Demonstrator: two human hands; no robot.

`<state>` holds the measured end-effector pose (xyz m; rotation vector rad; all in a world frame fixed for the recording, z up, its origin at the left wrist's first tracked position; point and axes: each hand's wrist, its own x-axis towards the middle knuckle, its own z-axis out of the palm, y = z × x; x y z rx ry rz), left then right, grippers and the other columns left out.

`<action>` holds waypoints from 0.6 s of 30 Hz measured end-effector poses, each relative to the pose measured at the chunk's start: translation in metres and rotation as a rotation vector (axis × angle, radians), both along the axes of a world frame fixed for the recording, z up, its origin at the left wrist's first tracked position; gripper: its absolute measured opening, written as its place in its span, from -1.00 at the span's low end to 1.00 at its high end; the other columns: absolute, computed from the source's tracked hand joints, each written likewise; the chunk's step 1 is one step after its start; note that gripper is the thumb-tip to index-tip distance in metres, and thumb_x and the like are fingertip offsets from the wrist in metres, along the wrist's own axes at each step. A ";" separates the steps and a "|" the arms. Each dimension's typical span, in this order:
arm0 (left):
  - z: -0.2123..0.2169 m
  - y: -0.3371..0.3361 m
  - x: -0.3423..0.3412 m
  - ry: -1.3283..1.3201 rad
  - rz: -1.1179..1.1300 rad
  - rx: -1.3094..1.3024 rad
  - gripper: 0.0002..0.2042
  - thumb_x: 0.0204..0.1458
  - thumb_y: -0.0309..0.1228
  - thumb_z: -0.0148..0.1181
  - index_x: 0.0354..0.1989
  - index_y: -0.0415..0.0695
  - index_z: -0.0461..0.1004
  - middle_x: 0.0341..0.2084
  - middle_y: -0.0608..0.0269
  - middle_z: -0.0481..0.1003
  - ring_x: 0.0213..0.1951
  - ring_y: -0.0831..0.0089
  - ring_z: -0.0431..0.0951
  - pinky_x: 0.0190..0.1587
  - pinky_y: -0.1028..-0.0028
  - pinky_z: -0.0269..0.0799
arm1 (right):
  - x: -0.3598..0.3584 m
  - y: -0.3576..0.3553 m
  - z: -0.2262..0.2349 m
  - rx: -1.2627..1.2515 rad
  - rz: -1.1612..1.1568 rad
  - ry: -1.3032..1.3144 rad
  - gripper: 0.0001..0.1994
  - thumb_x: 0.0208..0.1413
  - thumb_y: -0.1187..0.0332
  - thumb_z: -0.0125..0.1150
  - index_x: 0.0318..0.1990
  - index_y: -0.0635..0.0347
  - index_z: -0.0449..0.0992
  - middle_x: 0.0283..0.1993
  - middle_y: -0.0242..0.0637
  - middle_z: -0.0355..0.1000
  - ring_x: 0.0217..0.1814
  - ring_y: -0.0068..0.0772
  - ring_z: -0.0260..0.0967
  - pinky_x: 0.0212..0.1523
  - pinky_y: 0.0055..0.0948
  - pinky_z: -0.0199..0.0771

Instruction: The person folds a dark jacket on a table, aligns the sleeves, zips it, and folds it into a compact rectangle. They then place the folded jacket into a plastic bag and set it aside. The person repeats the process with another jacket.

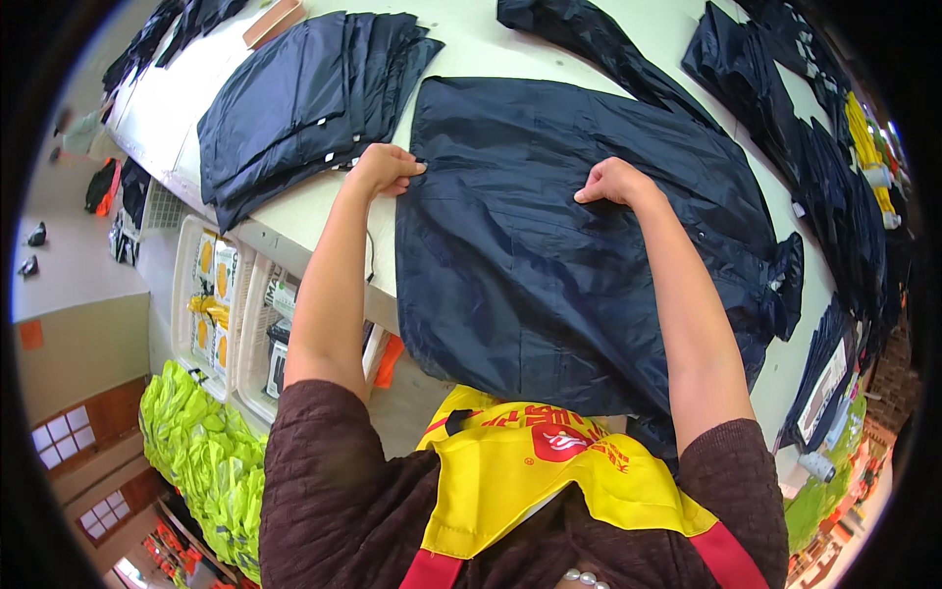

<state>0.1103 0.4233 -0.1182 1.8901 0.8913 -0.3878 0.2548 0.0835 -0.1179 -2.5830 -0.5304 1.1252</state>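
Observation:
A dark navy garment (510, 285), apparently a jacket, lies spread on the white table in front of me, its lower part hanging over the near edge. At its left edge my left hand (389, 169) is closed, thumb and fingers pinching the fabric. My right hand (616, 183) is also closed, pinching cloth near the middle of the garment. Creases run across the fabric between and below the two hands. A bunched part (785, 280) of dark cloth sticks out at the garment's right side.
Left of the garment lies a stack of folded dark garments (304, 108). More dark garments (834, 187) are piled along the right. The white table (280, 211) has plastic bins (221, 304) below its left edge. Bright yellow-green clothing (201, 452) is heaped at the lower left.

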 end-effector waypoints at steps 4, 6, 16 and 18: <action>-0.001 -0.003 -0.005 -0.012 -0.051 0.057 -0.81 -0.17 -0.39 0.39 -0.43 -0.16 0.51 -0.65 0.42 0.40 -0.63 0.62 0.38 -0.56 0.62 0.40 | -0.005 0.006 0.004 -0.048 -0.047 0.019 -0.63 -0.30 0.09 0.49 -0.37 0.14 0.61 -0.25 -0.22 0.52 -0.21 -0.31 0.45 -0.18 -0.35 0.40; -0.003 -0.006 -0.003 -0.028 -0.094 0.117 -0.82 -0.17 -0.40 0.40 -0.44 -0.16 0.51 -0.64 0.41 0.42 -0.63 0.63 0.39 -0.56 0.61 0.40 | -0.005 0.006 0.005 -0.057 -0.056 0.009 -0.63 -0.30 0.09 0.49 -0.35 0.13 0.61 -0.23 -0.20 0.52 -0.20 -0.29 0.46 -0.16 -0.34 0.40; -0.020 0.026 0.002 0.128 -0.070 -0.140 -0.63 -0.13 -0.27 0.38 -0.76 -0.04 0.29 -0.83 0.38 0.29 -0.80 0.56 0.25 -0.74 0.54 0.21 | -0.055 0.007 0.053 -0.263 -0.126 -0.374 -0.36 -0.37 -0.12 0.43 -0.04 -0.07 0.54 0.05 -0.33 0.44 0.10 -0.20 0.35 0.10 -0.10 0.13; -0.027 0.024 0.006 0.153 -0.067 -0.033 -0.64 -0.13 -0.21 0.38 -0.73 -0.03 0.30 -0.82 0.39 0.30 -0.81 0.55 0.26 -0.75 0.55 0.23 | -0.074 -0.004 0.033 -0.168 -0.237 -0.609 -0.38 -0.31 -0.09 0.39 -0.04 0.01 0.51 0.08 -0.23 0.35 0.21 -0.14 0.18 0.15 -0.05 0.08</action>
